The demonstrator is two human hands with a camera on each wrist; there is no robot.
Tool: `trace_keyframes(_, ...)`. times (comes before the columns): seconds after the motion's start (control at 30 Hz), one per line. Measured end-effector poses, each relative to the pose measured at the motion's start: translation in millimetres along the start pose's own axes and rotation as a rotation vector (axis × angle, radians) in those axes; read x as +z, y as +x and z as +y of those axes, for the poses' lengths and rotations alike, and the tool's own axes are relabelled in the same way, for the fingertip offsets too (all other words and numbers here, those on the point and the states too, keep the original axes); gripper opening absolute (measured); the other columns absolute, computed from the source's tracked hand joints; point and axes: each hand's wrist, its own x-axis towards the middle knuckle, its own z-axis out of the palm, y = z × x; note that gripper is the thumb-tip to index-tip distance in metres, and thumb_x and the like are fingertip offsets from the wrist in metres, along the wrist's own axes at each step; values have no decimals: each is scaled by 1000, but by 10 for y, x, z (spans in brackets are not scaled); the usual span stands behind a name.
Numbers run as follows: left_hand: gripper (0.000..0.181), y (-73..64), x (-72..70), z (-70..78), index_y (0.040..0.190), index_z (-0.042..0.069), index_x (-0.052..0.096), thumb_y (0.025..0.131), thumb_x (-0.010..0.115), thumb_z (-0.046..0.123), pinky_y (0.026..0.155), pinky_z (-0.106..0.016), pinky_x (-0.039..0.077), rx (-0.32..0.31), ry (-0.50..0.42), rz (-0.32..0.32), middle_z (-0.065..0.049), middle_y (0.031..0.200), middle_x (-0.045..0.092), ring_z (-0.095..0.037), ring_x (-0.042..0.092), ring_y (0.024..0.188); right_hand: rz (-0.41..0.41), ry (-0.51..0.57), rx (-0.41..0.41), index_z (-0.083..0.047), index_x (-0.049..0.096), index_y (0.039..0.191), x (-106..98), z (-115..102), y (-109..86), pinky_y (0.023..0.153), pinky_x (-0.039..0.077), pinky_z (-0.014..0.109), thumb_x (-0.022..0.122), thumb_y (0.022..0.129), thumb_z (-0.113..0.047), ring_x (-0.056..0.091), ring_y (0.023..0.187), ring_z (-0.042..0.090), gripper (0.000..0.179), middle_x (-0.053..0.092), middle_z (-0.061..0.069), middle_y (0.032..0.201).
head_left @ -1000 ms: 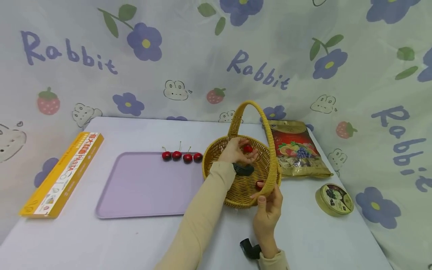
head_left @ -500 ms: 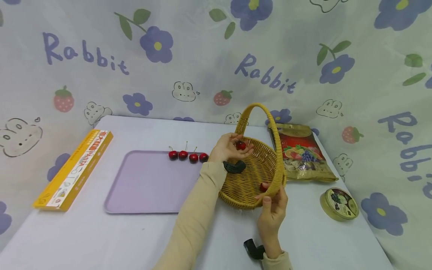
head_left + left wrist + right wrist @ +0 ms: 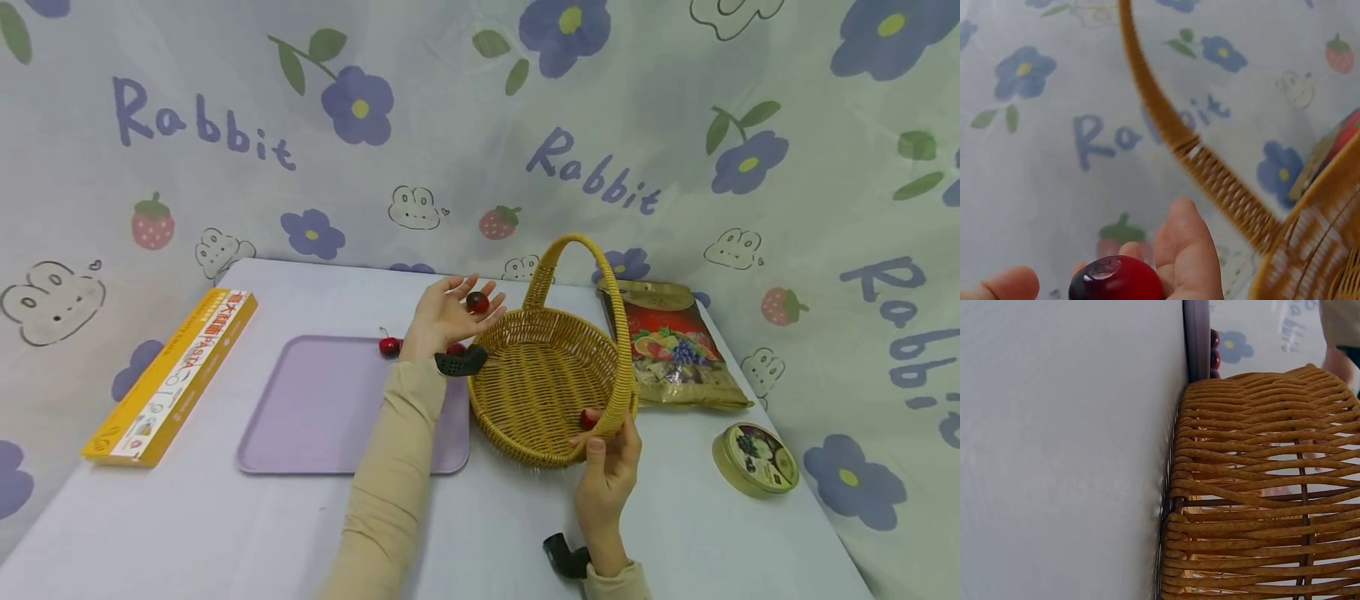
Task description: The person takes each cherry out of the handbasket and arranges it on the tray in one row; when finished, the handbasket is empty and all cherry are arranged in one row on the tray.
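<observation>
My left hand (image 3: 453, 310) is above the tray's far right corner, palm turned up, holding a dark red cherry (image 3: 477, 302) among its fingers. Up close in the left wrist view, this cherry (image 3: 1116, 279) sits between the thumb and raised fingers. My right hand (image 3: 609, 462) grips the rim of a yellow wicker basket (image 3: 525, 450) at the near foot of its tall handle, thumb outside. Another cherry (image 3: 588, 418) shows inside the basket beside the right fingertips. More cherries (image 3: 388, 346) lie along the tray's far edge, partly hidden by the left hand.
A lilac tray (image 3: 315, 408) lies left of the basket. Farther left is a long yellow pasta box (image 3: 176, 375). Right of the basket are a gold-and-red bag (image 3: 671, 342) and a round tin (image 3: 756, 460). A patterned curtain (image 3: 450, 125) hangs behind the table.
My left hand has moved left out of the basket, carrying the cherry toward the tray's far right corner. The right hand keeps its grip on the basket. The head view has shifted slightly.
</observation>
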Motion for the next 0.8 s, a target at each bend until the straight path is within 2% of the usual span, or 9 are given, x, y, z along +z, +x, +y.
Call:
trace_keyframes(0.13, 22, -180, -208, 248, 108, 16, 51, 105, 33, 28, 111, -39, 32, 66, -25, 30, -7, 135, 44, -30, 35, 135, -2, -6, 2, 8, 27, 143, 3, -2, -8, 74, 53, 17, 41, 101, -2, 61, 82, 11, 45, 57, 12, 122)
trace_keyframes(0.43, 22, -551, -716, 786, 119, 19, 46, 105, 31, 27, 113, -33, 26, 180, -141, 56, -2, 144, 39, -21, 27, 141, 17, -4, 4, 9, 28, 141, -1, -3, -25, 72, 54, 17, 40, 101, 1, 61, 80, 12, 44, 58, 12, 120)
trace_keyframes(0.53, 21, -654, -865, 900, 118, 20, 46, 104, 31, 26, 113, -32, 25, 229, -147, 109, 0, 147, 37, -20, 25, 142, 21, 1, 10, 10, 29, 141, -9, -5, -28, 72, 54, 18, 41, 101, 0, 61, 80, 12, 43, 58, 12, 119)
trace_keyframes(0.63, 20, -739, -977, 975, 115, 20, 46, 104, 30, 25, 113, -29, 23, 274, -107, 166, 2, 145, 38, -18, 22, 143, 20, 6, 17, 10, 29, 141, -14, -10, -31, 71, 54, 18, 41, 101, 0, 61, 81, 12, 44, 58, 12, 119)
trace_keyframes(0.8, 22, -787, -1139, 1047, 117, 22, 44, 105, 25, 19, 114, -25, 22, 293, -66, 228, 4, 146, 36, -16, 18, 145, 13, 13, 33, 10, 28, 142, -3, -19, -34, 71, 54, 18, 40, 101, 1, 61, 81, 11, 44, 57, 12, 119)
